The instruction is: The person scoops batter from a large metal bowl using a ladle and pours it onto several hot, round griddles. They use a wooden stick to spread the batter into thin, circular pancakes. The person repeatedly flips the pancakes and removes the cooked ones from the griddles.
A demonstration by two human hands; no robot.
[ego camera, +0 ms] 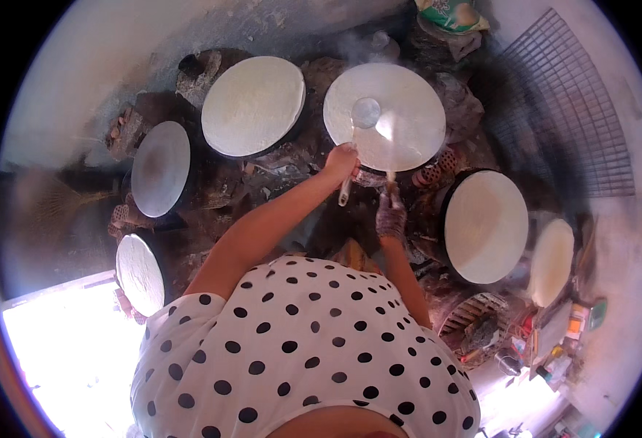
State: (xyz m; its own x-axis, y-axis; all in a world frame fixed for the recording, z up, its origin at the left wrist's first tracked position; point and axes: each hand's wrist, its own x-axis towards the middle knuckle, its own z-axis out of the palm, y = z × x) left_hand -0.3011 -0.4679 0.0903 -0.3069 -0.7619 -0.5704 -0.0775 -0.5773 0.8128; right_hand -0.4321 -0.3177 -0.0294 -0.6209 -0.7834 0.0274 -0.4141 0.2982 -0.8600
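Over a round griddle (419, 104) coated with a pale sheet of batter, my left hand (344, 160) grips a long-handled round ladle or spreader (365, 113). Its disc-shaped end is over the batter, and the handle's tail sticks out below my fist. My right hand (391, 214) wears a thin, stained glove. Its fingers are closed on the short handle (391, 178) of a flat scraper, whose pale blade (385, 126) reaches over the same batter, right of the disc. Glare and steam blur that blade, so I cannot tell whether it touches the batter.
More griddles form an arc: a batter-covered one (252, 107), a bare grey one (162, 168), a white-coated one (140, 275) and one at right (486, 227). A pale round stack (552, 264), a slatted basket (477, 315) and a wire grid (567, 104) stand right.
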